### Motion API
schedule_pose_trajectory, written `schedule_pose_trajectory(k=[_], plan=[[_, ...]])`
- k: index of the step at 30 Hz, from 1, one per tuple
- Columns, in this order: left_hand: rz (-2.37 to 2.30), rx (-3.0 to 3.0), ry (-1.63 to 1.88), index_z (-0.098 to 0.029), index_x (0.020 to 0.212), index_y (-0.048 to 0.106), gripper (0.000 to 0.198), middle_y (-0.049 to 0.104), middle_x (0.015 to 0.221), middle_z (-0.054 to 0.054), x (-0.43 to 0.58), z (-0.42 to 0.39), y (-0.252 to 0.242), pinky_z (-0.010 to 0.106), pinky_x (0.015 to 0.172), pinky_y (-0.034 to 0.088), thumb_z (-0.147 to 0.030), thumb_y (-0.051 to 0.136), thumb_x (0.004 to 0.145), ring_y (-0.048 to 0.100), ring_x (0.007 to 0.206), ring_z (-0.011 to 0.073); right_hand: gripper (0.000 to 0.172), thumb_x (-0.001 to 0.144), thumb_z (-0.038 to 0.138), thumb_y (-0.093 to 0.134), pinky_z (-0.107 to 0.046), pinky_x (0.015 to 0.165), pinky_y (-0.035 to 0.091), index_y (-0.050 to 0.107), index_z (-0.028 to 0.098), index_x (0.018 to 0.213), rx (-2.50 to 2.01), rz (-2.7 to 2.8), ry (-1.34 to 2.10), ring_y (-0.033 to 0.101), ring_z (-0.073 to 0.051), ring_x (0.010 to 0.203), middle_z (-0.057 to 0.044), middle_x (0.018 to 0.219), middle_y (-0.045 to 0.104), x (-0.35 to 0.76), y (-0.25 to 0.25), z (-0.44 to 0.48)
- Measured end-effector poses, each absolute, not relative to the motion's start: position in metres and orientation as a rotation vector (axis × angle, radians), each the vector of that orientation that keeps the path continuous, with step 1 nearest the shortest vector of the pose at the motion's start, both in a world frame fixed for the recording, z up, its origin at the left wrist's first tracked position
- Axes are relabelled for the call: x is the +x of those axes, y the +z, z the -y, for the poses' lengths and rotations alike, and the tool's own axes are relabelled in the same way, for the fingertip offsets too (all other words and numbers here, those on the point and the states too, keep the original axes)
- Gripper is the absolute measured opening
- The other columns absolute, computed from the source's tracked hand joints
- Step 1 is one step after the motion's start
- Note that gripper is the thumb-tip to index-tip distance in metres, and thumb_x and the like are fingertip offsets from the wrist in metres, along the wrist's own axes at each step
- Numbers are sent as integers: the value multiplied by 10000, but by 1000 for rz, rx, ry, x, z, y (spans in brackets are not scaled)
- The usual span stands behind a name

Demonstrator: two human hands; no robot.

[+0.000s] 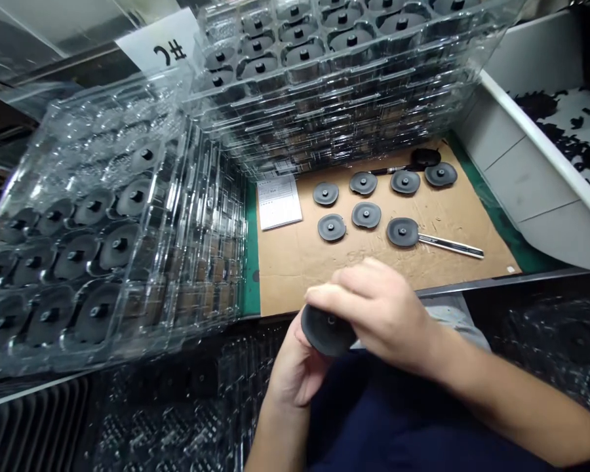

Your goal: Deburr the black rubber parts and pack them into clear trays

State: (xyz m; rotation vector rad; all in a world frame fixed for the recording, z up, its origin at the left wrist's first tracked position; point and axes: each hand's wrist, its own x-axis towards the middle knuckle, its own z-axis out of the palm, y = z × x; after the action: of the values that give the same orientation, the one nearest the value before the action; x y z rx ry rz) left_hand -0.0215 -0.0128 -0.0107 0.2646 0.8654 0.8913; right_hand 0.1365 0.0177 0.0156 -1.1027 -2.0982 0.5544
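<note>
Close to my body, below the front edge of the work surface, both hands hold one dark round disc with a small centre stub. My left hand grips its left edge from below. My right hand is closed over its upper right edge, with the fingers bent; whether anything else is in them is hidden. Several similar grey discs lie in two rough rows on the brown cardboard. One disc rests against or over the end of a slim silver cutter.
Stacked clear trays with discs stand at the left and the back. A paper pad lies on the cardboard's left. At the right is a white bin with black scraps. A dark rounded object sits at the back.
</note>
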Motion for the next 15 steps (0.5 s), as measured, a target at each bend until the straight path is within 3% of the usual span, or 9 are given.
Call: schedule_pose_trajectory(k=[3,7,9,12,15], plan=[[-812,258,862,-187,830,704,247,694,896,12,-16,12,-13,287,838,537,-353,775,662,648,870,174,300,944,204,367,-281,684,401,651,203,1044,-959,2079,618,563,-134,741,-36,813,650,151,13,-20],[-737,219,738,-255,1120,632,512,617,1227,76,-20,11,-9,354,855,531,-444,743,657,633,1030,274,259,929,216,428,-288,819,450,617,197,1105,-1355,1873,761,595,-155,915,-56,1002,656,177,-20,-22],[-703,211,713,-285,1182,594,578,578,1292,83,-21,11,-8,346,862,528,-461,737,651,600,1101,300,265,928,240,427,-313,856,455,609,197,1116,-1536,1804,851,598,-174,969,-63,1046,651,186,-48,-13],[-651,214,706,-292,1188,593,596,559,1320,81,-20,10,-8,326,858,529,-501,718,645,585,1127,304,261,919,235,416,-331,845,479,618,192,1078,-1609,1783,989,621,-186,959,-58,1031,670,194,-83,3],[-640,231,682,-291,1194,591,646,542,1339,90,-15,8,-7,340,864,528,-515,741,607,575,1137,321,239,915,250,422,-310,781,499,615,192,1044,-1623,1751,1016,637,-178,902,-45,997,682,198,-81,9]])
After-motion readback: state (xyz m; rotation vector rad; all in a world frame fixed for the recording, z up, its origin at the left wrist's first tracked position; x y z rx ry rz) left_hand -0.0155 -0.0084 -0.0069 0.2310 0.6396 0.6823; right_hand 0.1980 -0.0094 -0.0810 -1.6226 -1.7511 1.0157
